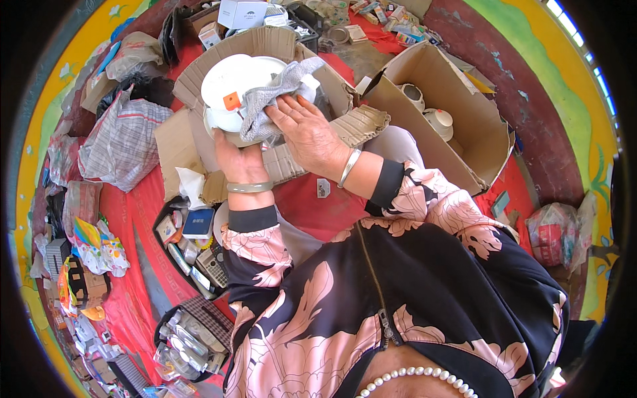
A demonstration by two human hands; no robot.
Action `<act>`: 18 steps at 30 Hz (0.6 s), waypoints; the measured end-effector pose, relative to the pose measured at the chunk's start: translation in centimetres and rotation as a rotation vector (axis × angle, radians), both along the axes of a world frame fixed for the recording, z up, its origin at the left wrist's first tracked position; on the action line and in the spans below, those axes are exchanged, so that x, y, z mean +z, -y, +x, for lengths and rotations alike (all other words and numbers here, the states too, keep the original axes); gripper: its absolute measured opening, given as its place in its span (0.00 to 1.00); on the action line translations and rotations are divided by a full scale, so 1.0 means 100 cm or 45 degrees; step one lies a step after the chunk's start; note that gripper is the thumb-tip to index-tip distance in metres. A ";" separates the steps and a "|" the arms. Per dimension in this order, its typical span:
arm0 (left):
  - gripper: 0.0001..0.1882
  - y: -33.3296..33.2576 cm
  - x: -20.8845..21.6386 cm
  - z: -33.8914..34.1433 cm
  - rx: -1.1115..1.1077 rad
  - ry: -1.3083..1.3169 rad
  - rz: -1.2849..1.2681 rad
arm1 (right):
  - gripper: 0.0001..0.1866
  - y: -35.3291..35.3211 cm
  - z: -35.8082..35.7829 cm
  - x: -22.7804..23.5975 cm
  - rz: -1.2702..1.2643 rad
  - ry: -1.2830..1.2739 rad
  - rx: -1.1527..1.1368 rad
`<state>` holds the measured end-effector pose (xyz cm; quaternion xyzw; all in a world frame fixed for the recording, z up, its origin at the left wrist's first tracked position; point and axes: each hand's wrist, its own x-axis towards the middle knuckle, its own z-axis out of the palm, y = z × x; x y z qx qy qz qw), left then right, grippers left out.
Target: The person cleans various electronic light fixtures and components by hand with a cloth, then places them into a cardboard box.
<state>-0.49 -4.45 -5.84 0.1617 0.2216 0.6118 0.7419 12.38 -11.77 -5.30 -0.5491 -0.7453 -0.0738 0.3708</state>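
Observation:
My left hand grips a white bowl from below, its fingers mostly hidden under the bowl. A grey cloth lies against the bowl's right side, and my right hand presses it there with fingers close together. Just beyond my hands, a round white dish shows in the open cardboard box, with more white ware beside it. An orange sticker sits where the white pieces overlap; I cannot tell which one carries it.
At the right stands a second open cardboard box with white cups inside. A checked bag slumps at the left. Nearer me are a black case of small goods and a tray of bottles. Red cloth covers the floor.

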 end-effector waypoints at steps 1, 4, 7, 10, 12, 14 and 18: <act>0.24 0.000 -0.002 -0.001 -0.002 -0.016 0.002 | 0.25 0.001 0.001 0.006 -0.013 0.062 0.024; 0.24 0.000 -0.003 -0.004 -0.011 -0.071 -0.020 | 0.24 0.003 0.005 0.005 0.056 0.267 0.134; 0.23 0.014 0.019 0.000 -0.028 -0.087 -0.146 | 0.22 0.011 0.020 0.008 -0.040 0.236 0.388; 0.22 -0.001 -0.004 -0.004 -0.089 0.013 -0.024 | 0.20 0.014 0.055 0.018 -0.182 -0.068 0.601; 0.23 -0.008 -0.021 -0.013 0.049 -0.578 0.436 | 0.15 0.024 0.095 0.037 -0.358 -0.884 0.512; 0.23 -0.002 0.004 -0.006 0.011 -0.013 -0.028 | 0.17 0.026 0.147 0.039 -0.062 -2.082 0.340; 0.22 -0.004 0.005 -0.011 -0.086 0.193 0.146 | 0.16 0.048 0.200 0.083 0.168 -2.208 -0.187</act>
